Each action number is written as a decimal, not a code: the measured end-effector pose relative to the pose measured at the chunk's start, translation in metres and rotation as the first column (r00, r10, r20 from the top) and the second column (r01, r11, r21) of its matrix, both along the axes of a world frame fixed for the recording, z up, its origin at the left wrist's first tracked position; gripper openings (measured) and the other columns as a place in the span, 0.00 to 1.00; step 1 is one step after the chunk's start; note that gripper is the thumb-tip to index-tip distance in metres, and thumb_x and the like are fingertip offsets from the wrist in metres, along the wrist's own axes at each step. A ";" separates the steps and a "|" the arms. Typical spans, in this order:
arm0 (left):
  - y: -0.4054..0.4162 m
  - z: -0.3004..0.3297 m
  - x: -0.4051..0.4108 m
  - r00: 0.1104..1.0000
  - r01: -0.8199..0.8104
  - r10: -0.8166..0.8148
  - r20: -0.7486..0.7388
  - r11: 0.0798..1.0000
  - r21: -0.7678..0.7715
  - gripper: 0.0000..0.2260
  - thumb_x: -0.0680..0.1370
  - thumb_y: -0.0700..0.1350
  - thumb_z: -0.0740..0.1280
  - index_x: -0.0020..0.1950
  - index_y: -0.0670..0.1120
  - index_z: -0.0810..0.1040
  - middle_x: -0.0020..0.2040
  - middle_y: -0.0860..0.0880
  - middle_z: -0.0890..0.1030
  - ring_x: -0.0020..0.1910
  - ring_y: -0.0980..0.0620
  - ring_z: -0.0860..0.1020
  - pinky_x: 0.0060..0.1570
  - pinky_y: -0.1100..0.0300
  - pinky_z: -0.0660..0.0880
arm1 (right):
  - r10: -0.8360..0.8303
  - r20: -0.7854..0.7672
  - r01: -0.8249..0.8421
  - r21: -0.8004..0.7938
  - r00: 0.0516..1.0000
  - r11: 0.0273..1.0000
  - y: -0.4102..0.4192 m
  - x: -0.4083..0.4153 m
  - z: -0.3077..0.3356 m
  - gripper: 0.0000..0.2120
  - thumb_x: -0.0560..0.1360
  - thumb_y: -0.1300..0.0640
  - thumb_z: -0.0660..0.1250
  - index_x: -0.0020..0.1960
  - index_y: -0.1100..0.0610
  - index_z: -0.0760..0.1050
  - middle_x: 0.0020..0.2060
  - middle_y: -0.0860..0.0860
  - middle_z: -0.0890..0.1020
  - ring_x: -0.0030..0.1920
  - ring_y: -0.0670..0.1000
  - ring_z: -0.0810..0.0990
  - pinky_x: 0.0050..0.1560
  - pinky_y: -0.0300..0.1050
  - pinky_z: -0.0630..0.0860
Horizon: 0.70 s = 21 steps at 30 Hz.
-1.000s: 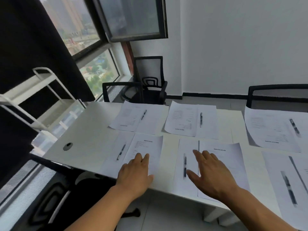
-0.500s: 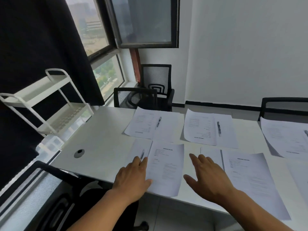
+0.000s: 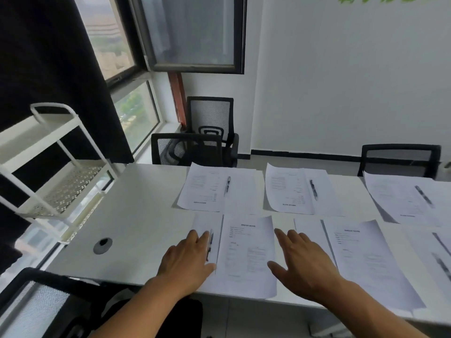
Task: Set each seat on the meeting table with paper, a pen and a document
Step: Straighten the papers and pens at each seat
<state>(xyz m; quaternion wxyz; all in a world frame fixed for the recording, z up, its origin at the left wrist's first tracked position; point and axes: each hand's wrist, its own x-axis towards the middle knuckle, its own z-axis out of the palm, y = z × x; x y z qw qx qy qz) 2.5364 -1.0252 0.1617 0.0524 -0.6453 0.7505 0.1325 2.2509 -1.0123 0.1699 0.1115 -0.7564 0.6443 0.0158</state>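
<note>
Head view: document [image 3: 246, 254] lies between flat, open grips — left [image 3: 188, 259], right [image 3: 302, 262].

Both bare forearms reach forward from the lower edge of the view, converging slightly; the left hand [image 3: 186, 261] lies palm down, fingers straight and close together, thumb stretched out to the right; the right hand [image 3: 301, 262] is also palm down, fingers straight and a little spread, pointing forward and to the left, thumb splayed out to the left; the two hands are near each other, not touching; neither hand grips anything.
</note>
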 end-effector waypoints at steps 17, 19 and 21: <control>-0.010 -0.044 0.002 0.994 -0.068 0.046 0.098 0.971 0.228 0.42 0.81 0.62 0.68 0.88 0.52 0.49 0.78 0.47 0.65 0.72 0.44 0.74 0.69 0.49 0.75 | 0.042 0.055 -0.049 0.128 0.998 0.991 -0.019 -0.017 -0.065 0.41 0.81 0.31 0.54 0.86 0.50 0.47 0.74 0.48 0.71 0.70 0.51 0.72 0.70 0.47 0.72; -0.013 -0.049 0.005 0.994 -0.079 0.058 0.092 0.967 0.243 0.43 0.81 0.63 0.68 0.88 0.52 0.48 0.79 0.47 0.65 0.74 0.45 0.73 0.71 0.49 0.74 | 0.043 0.046 -0.049 0.155 0.998 0.987 -0.019 -0.016 -0.072 0.41 0.82 0.31 0.54 0.86 0.51 0.46 0.74 0.49 0.71 0.70 0.52 0.72 0.70 0.47 0.72; -0.017 -0.056 0.009 0.994 -0.091 0.073 0.078 0.960 0.264 0.44 0.81 0.64 0.69 0.89 0.52 0.48 0.80 0.48 0.64 0.76 0.45 0.72 0.72 0.49 0.73 | 0.035 0.043 -0.042 0.178 0.998 0.983 -0.018 -0.015 -0.081 0.41 0.81 0.31 0.54 0.86 0.51 0.47 0.73 0.49 0.71 0.69 0.52 0.72 0.70 0.47 0.72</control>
